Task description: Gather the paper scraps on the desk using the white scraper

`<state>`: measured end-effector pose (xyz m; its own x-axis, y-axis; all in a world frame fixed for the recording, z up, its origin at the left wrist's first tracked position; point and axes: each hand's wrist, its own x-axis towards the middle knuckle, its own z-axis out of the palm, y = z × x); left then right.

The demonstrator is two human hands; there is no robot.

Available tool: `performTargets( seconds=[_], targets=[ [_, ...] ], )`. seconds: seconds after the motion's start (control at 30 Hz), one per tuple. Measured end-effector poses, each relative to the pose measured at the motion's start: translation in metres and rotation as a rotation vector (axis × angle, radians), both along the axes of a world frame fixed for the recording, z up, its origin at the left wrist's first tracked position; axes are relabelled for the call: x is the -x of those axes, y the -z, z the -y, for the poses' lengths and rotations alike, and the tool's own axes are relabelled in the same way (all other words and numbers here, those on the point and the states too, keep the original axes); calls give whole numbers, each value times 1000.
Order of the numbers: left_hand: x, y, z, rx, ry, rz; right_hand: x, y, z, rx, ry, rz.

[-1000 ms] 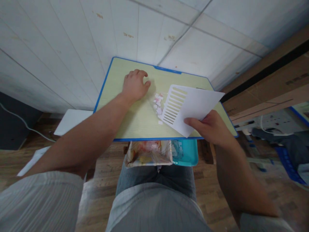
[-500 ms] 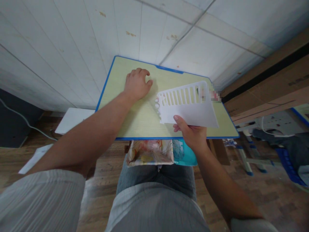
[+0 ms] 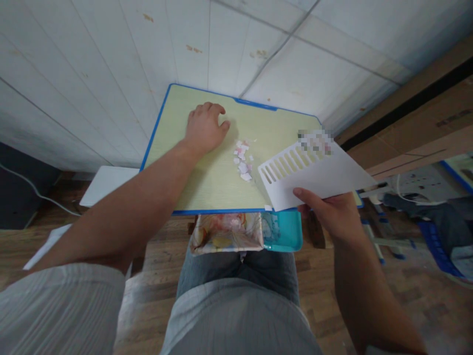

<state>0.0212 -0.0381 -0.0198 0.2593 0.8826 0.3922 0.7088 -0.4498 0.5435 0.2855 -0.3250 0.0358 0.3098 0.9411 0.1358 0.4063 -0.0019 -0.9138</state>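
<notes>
Right hand pinches the near edge of a white slotted sheet, held above the tabletop's right corner, long axis running left-to-right, slotted end toward the paper scraps (far corner blurred). Left hand rests loosely curled, knuckles up, on the tabletop, arm stretched forward.

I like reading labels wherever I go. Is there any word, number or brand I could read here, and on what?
None can be read.
White slotted sheet in the right hand: its far corner is blurred out.
Cardboard box: dark marks, too small to read.
Patterned bag under the desk: pictures only, no legible text.
</notes>
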Motion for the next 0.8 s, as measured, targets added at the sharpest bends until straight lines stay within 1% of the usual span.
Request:
performTargets(
  seconds=[0.07, 0.17, 0.27, 0.37, 0.5, 0.6, 0.67, 0.8],
  targets=[
    [1, -1, 0, 11, 1, 3, 0, -2, 0, -38, 32, -7],
    [2, 0, 0, 5, 7, 12, 8, 2, -1, -62, 31, -5],
    [3, 1, -1, -8, 7, 8, 12, 9, 0, -28, -1, 9],
    [2, -1, 0, -1, -9, -8, 6, 9, 6, 6, -17, 11],
    [1, -5, 3, 52, -18, -38, -5, 6, 13, -46, 90, -34],
    [2, -5, 4, 59, -11, -26, -12, 10, 14, -85, 153, -55],
    [3, -4, 3, 54, -3, -14, -19, 16, 14, -52, 199, -55],
    [3, -2, 1, 34, 6, -3, -37, 27, 17, 71, 291, -35]
  ],
)
